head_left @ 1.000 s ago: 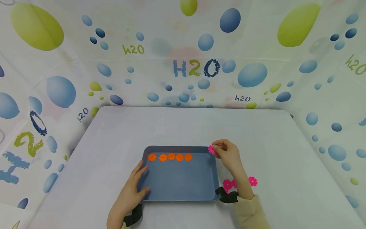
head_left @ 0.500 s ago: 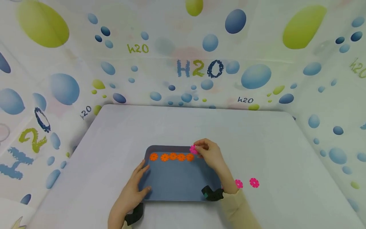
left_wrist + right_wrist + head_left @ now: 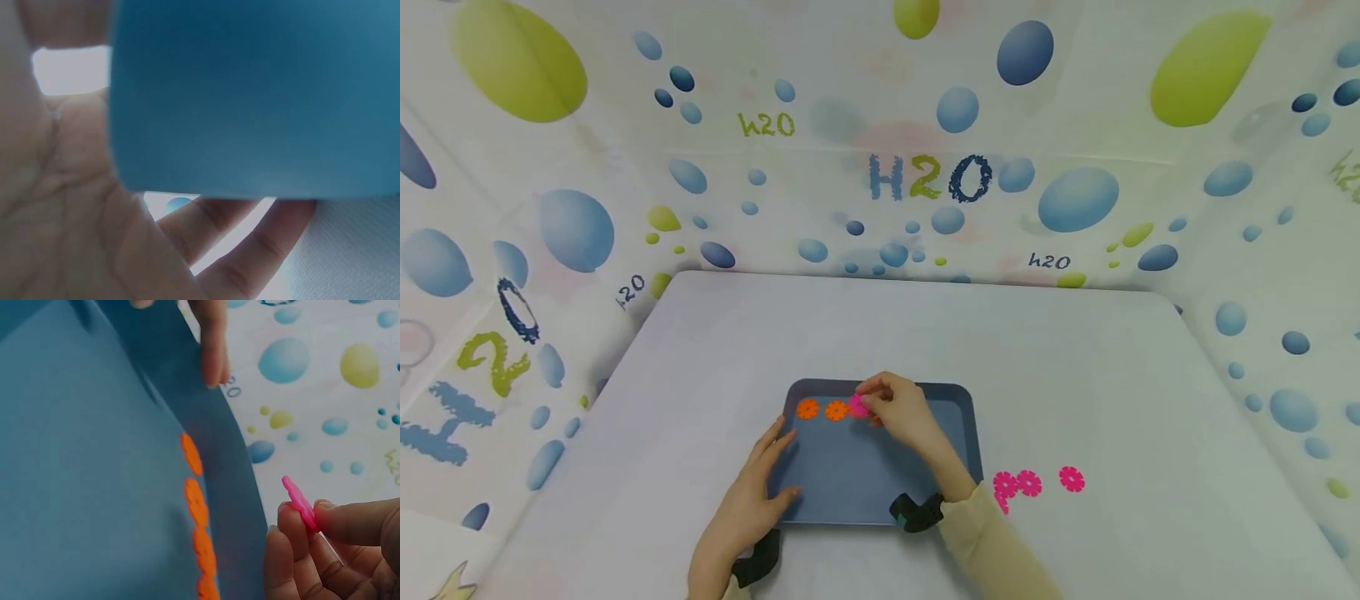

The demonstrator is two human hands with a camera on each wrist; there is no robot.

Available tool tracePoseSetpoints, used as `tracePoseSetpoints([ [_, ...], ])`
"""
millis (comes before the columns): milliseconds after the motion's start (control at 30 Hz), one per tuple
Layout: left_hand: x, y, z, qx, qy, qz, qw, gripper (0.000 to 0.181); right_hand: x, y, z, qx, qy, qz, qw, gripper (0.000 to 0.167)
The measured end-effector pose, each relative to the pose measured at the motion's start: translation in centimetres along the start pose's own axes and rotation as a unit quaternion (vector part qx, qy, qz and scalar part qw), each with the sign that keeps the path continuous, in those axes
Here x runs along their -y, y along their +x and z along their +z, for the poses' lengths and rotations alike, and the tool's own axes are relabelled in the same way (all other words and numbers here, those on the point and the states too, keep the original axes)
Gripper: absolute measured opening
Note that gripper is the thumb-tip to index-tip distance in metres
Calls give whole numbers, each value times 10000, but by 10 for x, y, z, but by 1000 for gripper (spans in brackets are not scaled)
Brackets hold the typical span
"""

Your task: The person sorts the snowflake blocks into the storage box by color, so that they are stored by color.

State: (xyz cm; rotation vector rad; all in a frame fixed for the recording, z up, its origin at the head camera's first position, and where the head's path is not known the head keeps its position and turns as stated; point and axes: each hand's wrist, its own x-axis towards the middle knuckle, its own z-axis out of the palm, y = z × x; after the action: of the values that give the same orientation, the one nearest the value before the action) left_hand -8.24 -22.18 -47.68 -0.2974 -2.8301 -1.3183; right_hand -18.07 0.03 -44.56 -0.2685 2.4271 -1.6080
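Observation:
My right hand point(image 3: 904, 414) pinches a pink flower piece point(image 3: 858, 406) between thumb and fingers, held over the upper part of the blue-grey tray point(image 3: 835, 487). In the right wrist view the pink piece point(image 3: 300, 503) is seen nearly edge-on in the fingertips. Orange flower pieces point(image 3: 807, 409) lie in a row along the tray's far side, some hidden behind the right hand. With fingers spread, my left hand point(image 3: 746, 504) rests on the tray's left edge. The left wrist view shows its palm point(image 3: 75, 212) beside the tray's blue underside or wall point(image 3: 256, 100).
Several pink flower pieces point(image 3: 1029, 483) lie on the white table point(image 3: 1150, 400) to the right of the tray, one point(image 3: 1072, 479) apart from the others. A patterned curtain point(image 3: 820, 192) stands behind and at the sides.
My right hand has carried the pink piece leftward from the tray's right corner to above the orange row. The left hand has stayed at the tray's left edge; the view has shifted slightly.

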Motion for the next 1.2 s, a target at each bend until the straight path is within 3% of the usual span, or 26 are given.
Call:
tracePoseSetpoints([
  [533,4,1,1,-28,-27,83,10000,71,13,7,53,701,-824,-104,9941,14],
  [833,6,-1,0,6,-22,61,10000,71,9,11,62,1178,-698,29,9906,17],
  [1200,8,-2,-1,16,-28,81,10000,71,13,8,63,1502,-1068,135,9828,22],
])
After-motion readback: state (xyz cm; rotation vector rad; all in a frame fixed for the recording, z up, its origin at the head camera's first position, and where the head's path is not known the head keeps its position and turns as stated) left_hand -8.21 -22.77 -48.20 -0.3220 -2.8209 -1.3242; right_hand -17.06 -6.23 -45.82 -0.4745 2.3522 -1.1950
